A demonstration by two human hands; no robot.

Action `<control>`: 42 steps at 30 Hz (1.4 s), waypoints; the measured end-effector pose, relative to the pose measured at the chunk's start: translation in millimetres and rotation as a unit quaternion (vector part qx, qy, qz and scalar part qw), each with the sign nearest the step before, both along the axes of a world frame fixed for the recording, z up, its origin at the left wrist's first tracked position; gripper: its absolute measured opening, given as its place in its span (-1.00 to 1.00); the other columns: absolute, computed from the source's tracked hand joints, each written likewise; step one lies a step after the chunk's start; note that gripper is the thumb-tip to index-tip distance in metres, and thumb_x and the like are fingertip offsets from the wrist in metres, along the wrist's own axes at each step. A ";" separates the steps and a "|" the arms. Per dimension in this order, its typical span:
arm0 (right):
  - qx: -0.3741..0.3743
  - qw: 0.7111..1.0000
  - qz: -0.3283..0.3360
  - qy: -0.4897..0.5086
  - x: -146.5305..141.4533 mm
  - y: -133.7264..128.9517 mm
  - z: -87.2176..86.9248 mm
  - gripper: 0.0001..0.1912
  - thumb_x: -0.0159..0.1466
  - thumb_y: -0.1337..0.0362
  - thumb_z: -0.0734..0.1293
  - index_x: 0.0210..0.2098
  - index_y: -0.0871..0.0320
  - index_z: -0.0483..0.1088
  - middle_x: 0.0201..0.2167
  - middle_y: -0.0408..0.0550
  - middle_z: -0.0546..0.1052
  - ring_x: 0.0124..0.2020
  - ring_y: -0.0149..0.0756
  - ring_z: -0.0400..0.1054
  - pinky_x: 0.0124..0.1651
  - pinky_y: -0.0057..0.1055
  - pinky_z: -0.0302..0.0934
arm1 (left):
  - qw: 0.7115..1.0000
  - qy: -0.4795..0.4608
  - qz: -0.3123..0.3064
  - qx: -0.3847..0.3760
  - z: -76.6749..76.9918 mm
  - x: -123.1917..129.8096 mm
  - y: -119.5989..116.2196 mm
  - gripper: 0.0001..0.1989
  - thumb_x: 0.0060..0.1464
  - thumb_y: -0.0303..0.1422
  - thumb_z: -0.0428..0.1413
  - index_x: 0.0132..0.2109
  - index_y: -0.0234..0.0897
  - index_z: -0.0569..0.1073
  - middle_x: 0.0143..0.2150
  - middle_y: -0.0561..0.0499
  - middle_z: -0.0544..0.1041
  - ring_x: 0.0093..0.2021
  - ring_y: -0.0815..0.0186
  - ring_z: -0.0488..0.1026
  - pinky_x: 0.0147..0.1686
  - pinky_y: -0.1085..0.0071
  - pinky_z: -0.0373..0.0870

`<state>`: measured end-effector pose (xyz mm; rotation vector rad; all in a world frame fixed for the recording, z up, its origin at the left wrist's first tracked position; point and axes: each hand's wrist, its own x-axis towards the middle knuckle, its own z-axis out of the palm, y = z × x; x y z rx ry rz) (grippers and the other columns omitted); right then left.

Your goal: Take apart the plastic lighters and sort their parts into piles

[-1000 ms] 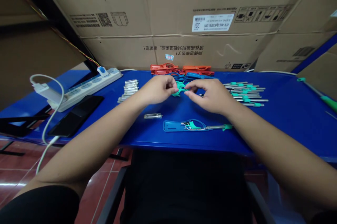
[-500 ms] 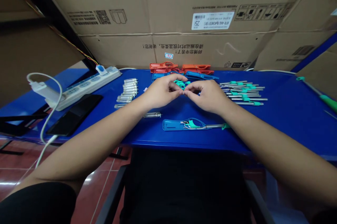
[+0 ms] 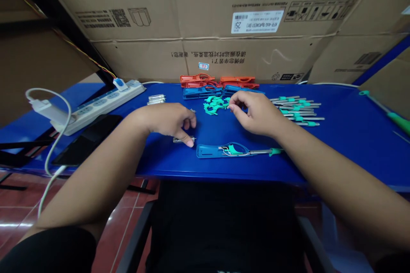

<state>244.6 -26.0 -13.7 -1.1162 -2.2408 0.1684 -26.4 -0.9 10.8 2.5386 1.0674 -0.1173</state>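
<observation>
My left hand (image 3: 171, 121) reaches down with thumb and fingers apart, just over a small clear cylinder with a metal tip (image 3: 180, 140). Its thumb overlaps the cylinder's tip; whether they touch I cannot tell. My right hand (image 3: 254, 113) hovers with thumb and index finger drawn into a pinch, and anything between them is too small to name. Beside it lies a pile of teal plastic trigger pieces (image 3: 215, 105). In front of both hands, a blue lighter half-shell (image 3: 208, 151) holds wires, a teal trigger (image 3: 233, 150) and a metal tube (image 3: 261, 152).
Orange shells (image 3: 198, 78) and blue shells (image 3: 201, 92) line the back against a cardboard box (image 3: 208, 21). Several metal tubes with teal parts (image 3: 299, 115) lie right, near a screwdriver (image 3: 400, 123). Left are more clear cylinders (image 3: 156, 98), a phone (image 3: 86, 140) and a power strip (image 3: 102, 104).
My hands, together at the fingertips before, have parted. The left hand has moved left and toward me, opening over the clear cylinder; the right stays near its place. The teal pile is now more exposed.
</observation>
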 end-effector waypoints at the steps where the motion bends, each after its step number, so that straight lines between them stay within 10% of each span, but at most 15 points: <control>1: -0.001 1.000 -0.001 0.001 1.0 0.0 0.5 -0.90 0.29 0.27 0.27 -0.30 0.14 0.40 -0.37 -0.03 0.54 -0.43 -0.29 0.31 -0.33 -0.32 0.16 | 1.000 0.024 -0.008 -0.007 0.2 -3.6 1.1 -0.59 -0.25 -0.08 0.42 -0.22 -0.13 0.61 -0.37 0.06 0.61 -0.43 0.31 0.50 -0.45 0.48 0.26; 13: 0.056 0.997 0.053 -0.001 -2.6 -9.4 0.3 -0.90 0.34 0.29 0.24 -0.26 0.13 0.39 -0.31 -0.02 0.55 -0.31 -0.24 0.39 -0.25 -0.34 0.21 | 0.958 -0.236 -0.057 0.152 -7.0 24.3 -6.8 -0.82 0.11 -0.24 0.23 -0.22 -0.27 0.57 -0.28 0.02 0.65 -0.30 0.34 0.56 -0.21 0.47 0.40; 42: 0.055 0.995 0.083 -0.030 -3.3 -11.7 1.8 -0.87 0.33 0.28 0.23 -0.25 0.12 0.42 -0.34 -0.04 0.56 -0.35 -0.25 0.38 -0.26 -0.34 0.19 | 0.914 -0.277 -0.073 0.286 -18.8 38.6 -18.3 -0.82 0.23 -0.26 0.16 -0.11 -0.20 0.62 -0.20 -0.04 0.66 -0.19 0.26 0.60 -0.13 0.37 0.47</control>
